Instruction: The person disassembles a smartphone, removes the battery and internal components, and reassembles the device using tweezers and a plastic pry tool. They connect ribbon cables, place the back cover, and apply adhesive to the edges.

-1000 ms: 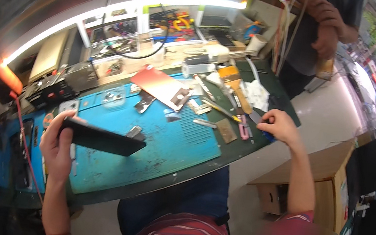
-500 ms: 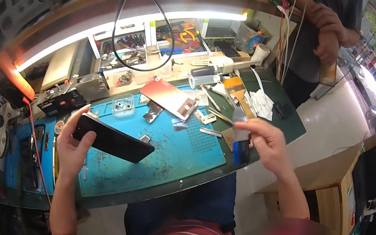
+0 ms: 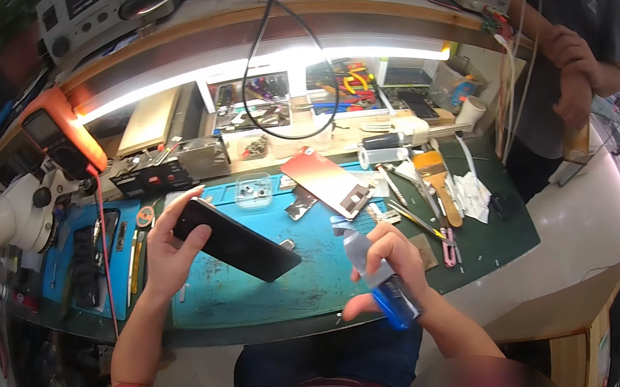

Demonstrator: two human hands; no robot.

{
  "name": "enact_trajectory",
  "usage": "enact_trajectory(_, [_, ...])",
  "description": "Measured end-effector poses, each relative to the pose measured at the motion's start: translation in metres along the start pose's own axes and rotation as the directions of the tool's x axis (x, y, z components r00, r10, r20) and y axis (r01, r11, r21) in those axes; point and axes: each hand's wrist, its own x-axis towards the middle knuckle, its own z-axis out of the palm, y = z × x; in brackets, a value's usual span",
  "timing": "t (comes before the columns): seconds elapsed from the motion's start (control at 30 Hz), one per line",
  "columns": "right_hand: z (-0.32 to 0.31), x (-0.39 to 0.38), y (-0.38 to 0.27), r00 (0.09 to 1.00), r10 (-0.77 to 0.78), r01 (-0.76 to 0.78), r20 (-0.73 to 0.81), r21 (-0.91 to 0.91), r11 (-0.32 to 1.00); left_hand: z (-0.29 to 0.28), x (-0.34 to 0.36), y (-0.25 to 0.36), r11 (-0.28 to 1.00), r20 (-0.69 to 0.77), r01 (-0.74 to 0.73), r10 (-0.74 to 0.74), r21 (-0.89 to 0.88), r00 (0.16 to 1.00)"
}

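My left hand (image 3: 172, 257) grips a black phone (image 3: 238, 240) by its left end, thumb across the dark face. The phone is tilted above the blue work mat (image 3: 226, 310). My right hand (image 3: 400, 264) is at the right of the mat, fingers bent around a translucent grey and blue plastic item (image 3: 394, 300). Whether it is a film or a small bottle I cannot tell. Behind the hands lie a reddish phone back panel (image 3: 324, 180), a clear small-parts box (image 3: 254, 190) and a dark flat part (image 3: 302, 203).
A pink-handled tool (image 3: 449, 249), a wide brush (image 3: 437, 183) and white tissue (image 3: 472, 196) lie at the right. An orange multimeter (image 3: 64, 134) and a white microscope (image 3: 15, 212) stand at the left. A black cable loop (image 3: 334, 108) hangs overhead. A person (image 3: 563, 80) stands far right.
My right hand has moved in toward the phone from the bench's right side, turning the grey and blue item. My left hand keeps its hold on the phone. The whole view has shifted.
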Motion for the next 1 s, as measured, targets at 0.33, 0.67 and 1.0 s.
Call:
enact_trajectory(0.33, [0.05,0.055,0.0,0.721,0.693,-0.539,0.028,0.651,0.535,0.004,0.001,0.01,0.999,-0.032,0.002,-0.001,0.035,0.999])
enact_trajectory(0.67, [0.035,0.073,0.015,0.716,0.698,-0.529,0.004,0.656,0.539,0.01,0.002,0.011,0.999,-0.053,0.042,-0.041,0.009,0.998])
enact_trajectory(1.0, [0.032,0.06,0.039,0.817,0.575,-0.3,-0.049,0.814,0.497,0.012,0.001,0.017,0.996,-0.061,0.015,-0.009,0.092,0.998])
